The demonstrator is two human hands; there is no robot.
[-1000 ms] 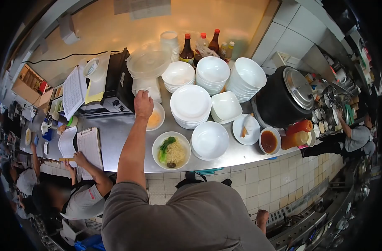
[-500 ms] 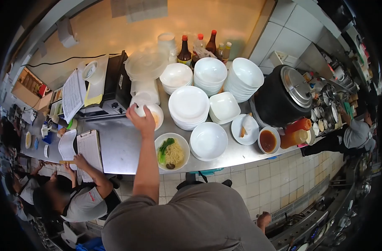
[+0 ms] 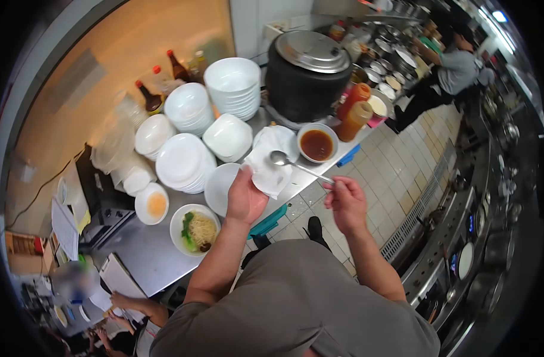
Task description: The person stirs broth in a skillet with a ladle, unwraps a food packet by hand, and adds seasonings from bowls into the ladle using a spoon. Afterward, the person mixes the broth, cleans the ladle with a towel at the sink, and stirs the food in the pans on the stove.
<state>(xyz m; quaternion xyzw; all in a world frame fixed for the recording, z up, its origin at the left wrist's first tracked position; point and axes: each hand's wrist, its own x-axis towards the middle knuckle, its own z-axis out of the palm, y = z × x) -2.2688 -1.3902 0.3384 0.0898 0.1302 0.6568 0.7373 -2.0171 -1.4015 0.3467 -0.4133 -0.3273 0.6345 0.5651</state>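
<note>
My left hand (image 3: 246,196) holds a white napkin (image 3: 268,171) spread over its palm, above an empty bowl (image 3: 223,189). Pinched in my right hand (image 3: 346,203) is the handle of a metal spoon (image 3: 301,166), its bowl end over the napkin. Behind the napkin a white plate (image 3: 278,138) shows in part. A bowl of reddish-brown sauce (image 3: 317,144) stands just beyond the spoon. To the left is a bowl of noodles with greens (image 3: 195,230), and beside it a bowl with orange-yellow contents (image 3: 152,203).
Stacked white bowls (image 3: 232,89) and plates (image 3: 185,162) stand at the back. A black pot with a metal lid (image 3: 309,74) and squeeze bottles (image 3: 354,121) are at the right. A co-worker (image 3: 453,71) stands far right; another person's arm (image 3: 139,304) reaches in at lower left.
The view has turned right. My left hand has moved away from beside the orange-yellow bowl and now holds a napkin. My right hand has come up from the lower right with a spoon.
</note>
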